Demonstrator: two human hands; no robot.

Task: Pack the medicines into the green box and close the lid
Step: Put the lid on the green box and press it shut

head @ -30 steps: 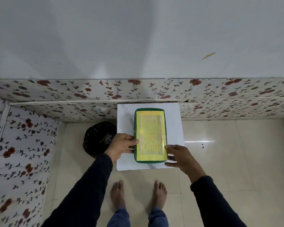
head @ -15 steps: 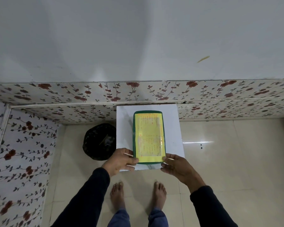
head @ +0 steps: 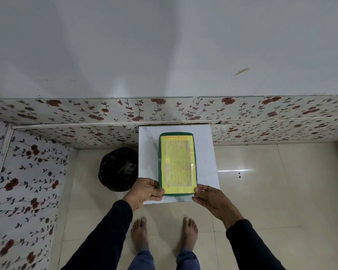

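So the green box (head: 177,164) is sitting lengthwise on a small white table (head: 205,151) pushed up against a wall covered in floral paneling. Its lid is down, with a yellow printed sheet covering nearly the whole top, so only a thin green rim shows around the edge. Can't see any medicines, and the print is too small to read.

Both hands are at the near end of the box. The left hand (head: 145,190) has its fingers curled against the near left corner, thumb on top. The right hand (head: 211,197) pinches the near right corner with its fingertips. Looks like contact on both sides, though how firm the grip is I can't tell.

A round black bin (head: 117,169) sits on the tiled floor just left of the table, and the person's bare feet are below.
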